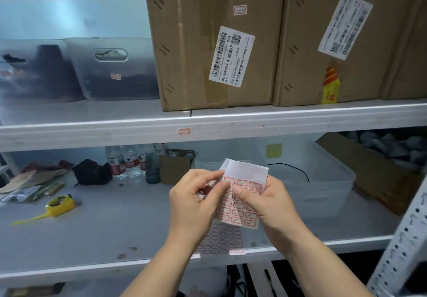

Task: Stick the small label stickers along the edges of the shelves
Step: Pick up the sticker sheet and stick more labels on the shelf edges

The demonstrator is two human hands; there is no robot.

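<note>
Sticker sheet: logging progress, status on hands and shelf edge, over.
Both hands, left and right, hold the sticker sheet, peeling. One sticker on upper shelf edge. Nothing blocking.

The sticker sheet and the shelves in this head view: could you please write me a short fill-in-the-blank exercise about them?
1. Both hands, the left hand and the right hand, hold a sticker sheet whose labels have ____ borders.
2. One small label is already stuck on the front edge of the ____ shelf.
3. On the lower shelf, at the left, lies a ____ tape measure.
4. The shelf above carries ____ cardboard boxes.

Missing words: red; upper; yellow; two
</note>
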